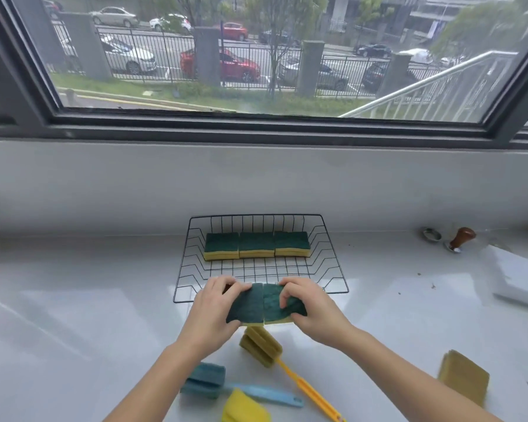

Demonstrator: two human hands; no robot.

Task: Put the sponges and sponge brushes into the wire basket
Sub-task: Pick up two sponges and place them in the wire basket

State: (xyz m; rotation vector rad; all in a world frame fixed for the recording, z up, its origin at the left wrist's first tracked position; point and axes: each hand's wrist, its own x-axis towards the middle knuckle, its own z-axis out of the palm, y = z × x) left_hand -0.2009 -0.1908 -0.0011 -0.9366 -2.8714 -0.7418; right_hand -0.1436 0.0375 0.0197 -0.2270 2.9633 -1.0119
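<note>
A black wire basket [333, 263] sits on the white counter, with three green-and-yellow sponges [256, 245] in a row along its far side. My left hand [214, 309] grips a green-topped sponge [247, 306] and my right hand [311, 306] grips a second one [275, 312]; the two sponges are pressed side by side just above the basket's near rim. Near me lie an olive sponge brush with an orange handle [261, 345], a blue sponge brush [205, 380], a yellow sponge brush head [244, 408] and a loose olive-yellow sponge [464, 376].
At the right of the counter lie a white block [515, 275], a wooden-handled tamper [461, 239] and a small metal ring [431, 233]. A window ledge rises behind the basket.
</note>
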